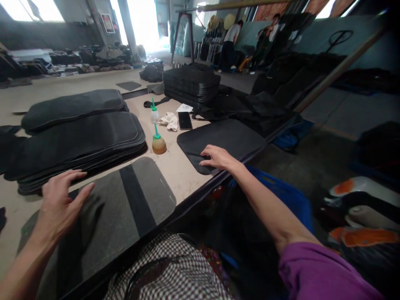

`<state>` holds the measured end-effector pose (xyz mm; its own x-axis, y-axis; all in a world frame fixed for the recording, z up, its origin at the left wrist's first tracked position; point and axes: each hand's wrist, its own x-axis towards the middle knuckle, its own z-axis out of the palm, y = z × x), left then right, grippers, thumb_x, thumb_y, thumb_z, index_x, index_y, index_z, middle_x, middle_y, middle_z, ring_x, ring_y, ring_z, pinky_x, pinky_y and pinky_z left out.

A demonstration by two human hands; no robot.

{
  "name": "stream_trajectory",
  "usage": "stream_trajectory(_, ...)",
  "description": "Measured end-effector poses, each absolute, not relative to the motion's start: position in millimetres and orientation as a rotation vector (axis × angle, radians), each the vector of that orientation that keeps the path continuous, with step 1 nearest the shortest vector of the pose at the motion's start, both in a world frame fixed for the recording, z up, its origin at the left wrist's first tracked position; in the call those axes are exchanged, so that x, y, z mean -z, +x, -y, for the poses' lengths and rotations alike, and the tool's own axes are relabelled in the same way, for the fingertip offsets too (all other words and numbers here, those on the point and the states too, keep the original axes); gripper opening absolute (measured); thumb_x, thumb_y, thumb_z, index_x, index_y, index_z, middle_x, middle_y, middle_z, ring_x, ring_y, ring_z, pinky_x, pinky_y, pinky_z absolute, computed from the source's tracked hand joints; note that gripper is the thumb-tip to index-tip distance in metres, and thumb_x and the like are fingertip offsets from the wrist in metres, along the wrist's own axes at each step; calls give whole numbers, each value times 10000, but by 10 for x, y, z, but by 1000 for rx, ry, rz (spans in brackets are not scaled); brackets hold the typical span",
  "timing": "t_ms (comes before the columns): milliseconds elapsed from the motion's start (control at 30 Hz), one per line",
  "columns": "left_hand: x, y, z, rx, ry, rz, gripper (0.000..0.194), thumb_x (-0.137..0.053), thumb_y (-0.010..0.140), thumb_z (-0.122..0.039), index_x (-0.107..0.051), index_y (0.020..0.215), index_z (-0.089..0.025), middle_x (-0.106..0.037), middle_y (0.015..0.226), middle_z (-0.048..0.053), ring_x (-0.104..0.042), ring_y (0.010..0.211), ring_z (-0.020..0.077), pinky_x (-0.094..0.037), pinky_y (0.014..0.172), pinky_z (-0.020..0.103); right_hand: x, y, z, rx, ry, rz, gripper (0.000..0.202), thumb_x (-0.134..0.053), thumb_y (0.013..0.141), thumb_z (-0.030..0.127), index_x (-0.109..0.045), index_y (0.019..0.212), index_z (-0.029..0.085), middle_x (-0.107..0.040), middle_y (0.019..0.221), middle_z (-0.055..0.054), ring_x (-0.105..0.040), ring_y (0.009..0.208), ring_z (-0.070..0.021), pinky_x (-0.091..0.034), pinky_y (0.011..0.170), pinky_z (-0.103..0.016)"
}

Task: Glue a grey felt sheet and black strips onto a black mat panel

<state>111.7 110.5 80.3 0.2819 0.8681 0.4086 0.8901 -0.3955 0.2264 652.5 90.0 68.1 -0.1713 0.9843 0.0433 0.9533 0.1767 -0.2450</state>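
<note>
My left hand (64, 200) hovers over the near-left grey panel, its thumb spread away from the fingers and nothing between them. This rounded grey panel (109, 198) lies flat at the table's front edge, with dark strips (136, 196) across it. My right hand (217, 157) is over the near edge of a black rounded panel (228, 137), fingers slightly bent and thumb apart; it seems to rest lightly on that panel. Beyond my left hand is a stack of black panels (78, 141).
Mid-table stand a green-tipped bottle of brownish liquid (159, 145), a paler one (154, 114), a crumpled cloth (169, 121) and a phone (184, 121). Behind are a tall black stack (191, 85) and another panel pile (75, 106). A blue crate (281, 187) sits below right. People (231, 39) stand far off.
</note>
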Motion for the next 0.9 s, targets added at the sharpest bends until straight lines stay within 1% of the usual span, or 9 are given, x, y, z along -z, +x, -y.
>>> stream_trajectory(67, -868, 1399, -1051, 870, -2491, 1614, 351, -512, 967, -552, -485, 1303, -456, -590, 1355, 2, -502, 1365, 306, -349, 1190, 533, -643, 6508, -903, -243, -1869, 2222, 170, -716, 956, 274, -775, 1070, 163, -684, 1084, -102, -635, 1015, -223, -429, 829, -278)
stream_trajectory(133, -892, 1587, -1029, 909, -2542, 1539, 335, -528, 973, -531, -520, 1281, -400, -608, 1326, 29, -521, 1347, 306, -360, 1183, 521, -612, 6499, -915, -252, -1859, 2160, 132, -664, 957, 212, -790, 971, 175, -698, 1041, -93, -641, 980, -220, -415, 801, -284)
stream_trajectory(267, -870, 1790, -1032, 921, -2648, 1448, 378, -547, 978, -513, -559, 1285, -292, -615, 1332, 92, -521, 1343, 324, -358, 1173, 515, -529, 6581, -1000, -327, -1839, 1952, 125, -675, 843, 161, -793, 817, 194, -732, 952, -63, -662, 898, -223, -425, 771, -290)
stream_trajectory(367, -870, 1908, -1011, 940, -2701, 1435, 394, -555, 979, -509, -580, 1278, -253, -612, 1339, 114, -524, 1325, 326, -372, 1157, 512, -448, 6726, -1094, -477, -1801, 1740, 102, -697, 760, 198, -798, 767, 201, -737, 796, -34, -671, 765, -207, -453, 698, -281)
stream_trajectory(467, -907, 2040, -944, 987, -2744, 1458, 385, -565, 980, -501, -593, 1268, -247, -612, 1333, 112, -526, 1310, 316, -395, 1141, 503, -388, 6861, -1154, -625, -1722, 1515, 179, -687, 754, 312, -795, 772, 170, -698, 673, -44, -618, 609, -181, -441, 571, -275)
stream_trajectory(533, -941, 2145, -879, 1043, -2796, 1496, 378, -576, 977, -494, -601, 1265, -250, -616, 1326, 100, -540, 1293, 300, -410, 1135, 489, -386, 6904, -1148, -664, -1650, 1384, 267, -669, 769, 392, -784, 799, 153, -689, 676, -56, -574, 561, -161, -419, 523, -272)
stream_trajectory(733, -937, 2673, -691, 1302, -3084, 1911, 416, -621, 954, -526, -625, 1280, -268, -644, 1346, 72, -613, 1224, 259, -464, 1095, 431, -559, 6723, -908, -624, -1436, 1217, 301, -733, 765, 461, -761, 855, 175, -702, 792, -33, -599, 696, -160, -480, 668, -280)
stream_trajectory(833, -852, 3049, -635, 1690, -3234, 2183, 492, -655, 938, -541, -618, 1323, -237, -633, 1422, 111, -586, 1331, 268, -444, 1146, 417, -625, 6452, -739, -665, -1340, 1301, 258, -752, 791, 445, -759, 833, 190, -707, 848, -27, -627, 796, -181, -487, 758, -295)
stream_trajectory(900, -801, 3288, -605, 2042, -3257, 2338, 569, -675, 927, -552, -589, 1387, -227, -578, 1508, 133, -540, 1402, 275, -432, 1170, 411, -631, 6221, -627, -721, -1277, 1396, 215, -733, 834, 409, -752, 827, 195, -699, 875, -28, -626, 808, -180, -479, 742, -293)
